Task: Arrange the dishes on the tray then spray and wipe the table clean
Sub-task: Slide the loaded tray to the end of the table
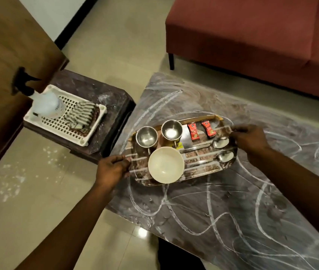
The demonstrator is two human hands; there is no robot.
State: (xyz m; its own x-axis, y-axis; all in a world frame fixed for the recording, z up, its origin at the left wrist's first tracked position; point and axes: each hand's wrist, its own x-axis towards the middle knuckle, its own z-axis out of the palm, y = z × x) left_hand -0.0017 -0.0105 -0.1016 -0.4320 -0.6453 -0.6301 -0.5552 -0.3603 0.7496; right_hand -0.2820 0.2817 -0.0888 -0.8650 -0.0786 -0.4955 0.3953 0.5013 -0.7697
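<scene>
**Loaded tray held at both short ends on the streaked table**

Head view: The right hand's (250,141) fingertips smear with motion blur at the tray's (209,168) far right corner. Its grip reads as curled onto the rim there, though the exact contact is hard to make out. The left hand (112,168) has its grip clamped on the left short edge, with the fingers wrapped over the rim. Whether the tray rests on the table (252,211) or is raised off it cannot be told.

The bowl (166,165) covers part of a yellow label and the near rim. The print on the 2 red sachets (192,132) (208,129) is too small to read. The table is cut off at the right and bottom edges. The spray bottle (45,104) has a blurred dark head.

The tray sits near the table's left end, and its long axis runs left to right, rising slightly toward the right. The 2 cups (146,136) (172,131) stand upright at its left far side. The 2 spoons (220,142) (225,156) lie along the long axis, bowls to the right and handles pointing left. White streaks curl across the table.

The bottle and a folded striped cloth (82,117) lie in a white basket (65,129) on a side table (96,90) to the left. White specks dot the floor (12,178), and a red sofa (252,36) stands beyond.
</scene>
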